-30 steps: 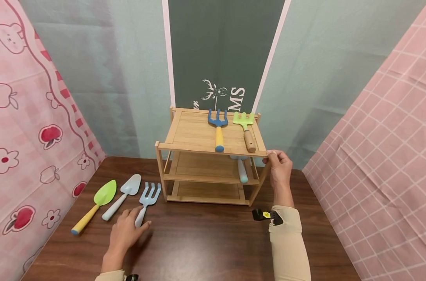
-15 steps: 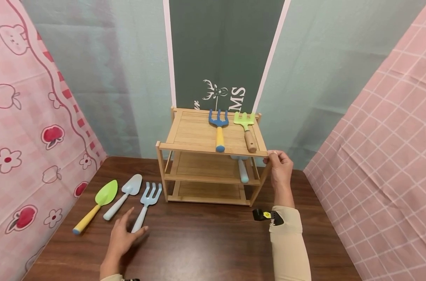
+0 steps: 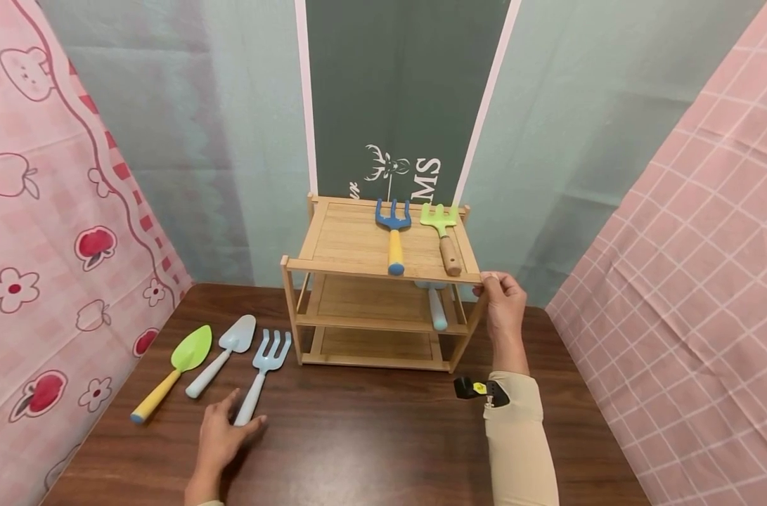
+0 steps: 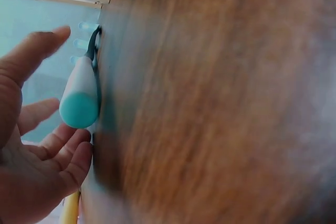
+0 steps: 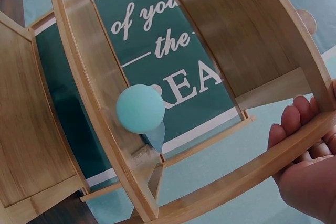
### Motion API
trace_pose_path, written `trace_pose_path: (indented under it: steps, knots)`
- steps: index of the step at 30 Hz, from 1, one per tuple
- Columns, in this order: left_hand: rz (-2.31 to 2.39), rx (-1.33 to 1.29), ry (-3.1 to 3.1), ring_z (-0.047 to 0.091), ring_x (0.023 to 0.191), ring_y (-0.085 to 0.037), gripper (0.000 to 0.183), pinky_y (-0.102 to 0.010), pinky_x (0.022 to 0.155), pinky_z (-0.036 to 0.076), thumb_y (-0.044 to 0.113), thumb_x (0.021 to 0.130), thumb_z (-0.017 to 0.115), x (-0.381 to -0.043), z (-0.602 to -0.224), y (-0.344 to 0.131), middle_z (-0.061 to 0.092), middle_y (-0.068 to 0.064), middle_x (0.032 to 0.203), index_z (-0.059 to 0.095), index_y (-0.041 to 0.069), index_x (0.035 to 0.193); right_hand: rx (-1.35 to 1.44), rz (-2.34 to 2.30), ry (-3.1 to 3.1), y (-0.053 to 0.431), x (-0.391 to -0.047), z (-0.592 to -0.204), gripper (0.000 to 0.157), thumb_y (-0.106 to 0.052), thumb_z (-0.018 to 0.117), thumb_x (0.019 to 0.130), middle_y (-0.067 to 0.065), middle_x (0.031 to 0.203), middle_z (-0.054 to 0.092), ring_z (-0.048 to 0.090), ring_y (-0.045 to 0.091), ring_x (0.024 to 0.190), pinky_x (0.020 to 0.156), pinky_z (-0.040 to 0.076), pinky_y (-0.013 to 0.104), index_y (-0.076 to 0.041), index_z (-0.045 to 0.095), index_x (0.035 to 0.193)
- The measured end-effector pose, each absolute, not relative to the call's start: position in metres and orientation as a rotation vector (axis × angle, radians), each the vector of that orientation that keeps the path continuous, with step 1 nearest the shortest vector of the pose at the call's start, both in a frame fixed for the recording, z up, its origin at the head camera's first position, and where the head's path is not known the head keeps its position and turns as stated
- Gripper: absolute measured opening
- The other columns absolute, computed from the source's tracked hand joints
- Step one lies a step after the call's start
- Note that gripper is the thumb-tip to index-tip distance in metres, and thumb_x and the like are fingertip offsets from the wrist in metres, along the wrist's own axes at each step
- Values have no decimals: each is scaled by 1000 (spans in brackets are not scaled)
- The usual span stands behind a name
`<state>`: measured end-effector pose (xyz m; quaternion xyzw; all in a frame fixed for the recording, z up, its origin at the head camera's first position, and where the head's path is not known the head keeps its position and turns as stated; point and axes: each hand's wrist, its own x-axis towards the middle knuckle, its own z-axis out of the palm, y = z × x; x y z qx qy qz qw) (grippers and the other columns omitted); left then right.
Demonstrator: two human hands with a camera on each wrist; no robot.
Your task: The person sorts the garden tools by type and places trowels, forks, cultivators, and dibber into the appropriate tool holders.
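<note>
A pale blue hand fork lies on the table left of the wooden rack. My left hand is spread about the end of its handle, thumb on one side and fingers on the other. In the left wrist view a gap shows between the thumb and the teal-tipped handle. My right hand grips the front right corner of the three-tier rack; the right wrist view shows fingers curled around its post.
A pale blue trowel and a green trowel with yellow handle lie left of the fork. On the rack's top are a blue fork and a green fork. A pale-handled tool rests on the middle shelf.
My left hand has drawn back toward the table's near edge along the fork's handle, uncovering more of it. The right hand stays on the rack's corner.
</note>
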<state>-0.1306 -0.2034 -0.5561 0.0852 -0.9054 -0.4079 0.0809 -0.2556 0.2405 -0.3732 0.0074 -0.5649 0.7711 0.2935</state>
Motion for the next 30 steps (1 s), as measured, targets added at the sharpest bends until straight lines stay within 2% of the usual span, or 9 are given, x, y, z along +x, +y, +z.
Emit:
trace_pose_path:
  steps: [7, 11, 14, 19, 30]
  knots:
    - [-1183, 299, -2696, 42, 104, -43, 71, -54, 88, 32, 24, 67, 82, -129, -561, -204, 49, -37, 108, 53, -15, 118, 47, 2060, -1492, 233, -245, -362, 14, 7, 54, 87, 6, 69, 58, 56, 18, 55, 60, 50, 28, 5, 61, 75]
    - [-1135, 301, -2720, 42, 104, -44, 64, -54, 88, 31, 19, 68, 80, -129, -562, -203, 51, -37, 107, 55, -17, 114, 45, 2047, -1477, 236, -252, -372, 15, 5, 56, 87, 6, 69, 59, 56, 17, 55, 59, 49, 27, 1, 62, 73]
    - [-1104, 313, -2709, 42, 103, -44, 58, -53, 88, 32, 16, 68, 79, -129, -562, -203, 54, -36, 104, 58, -17, 111, 40, 2040, -1467, 239, -258, -379, 16, 3, 58, 87, 6, 70, 59, 56, 17, 54, 59, 49, 27, -1, 62, 73]
    - [-1082, 320, -2681, 44, 100, -43, 49, -53, 86, 33, 11, 68, 78, -131, -563, -202, 58, -34, 100, 62, -15, 106, 38, 2041, -1460, 239, -258, -380, 14, 3, 58, 87, 6, 68, 59, 55, 17, 54, 58, 49, 26, 1, 62, 73]
    - [-1084, 348, -2703, 45, 103, -47, 42, -54, 88, 31, 9, 73, 73, -133, -558, -199, 56, -34, 106, 61, -15, 105, 35, 2026, -1457, 239, -259, -379, 17, 3, 58, 87, 6, 66, 58, 56, 16, 52, 57, 49, 26, -2, 62, 71]
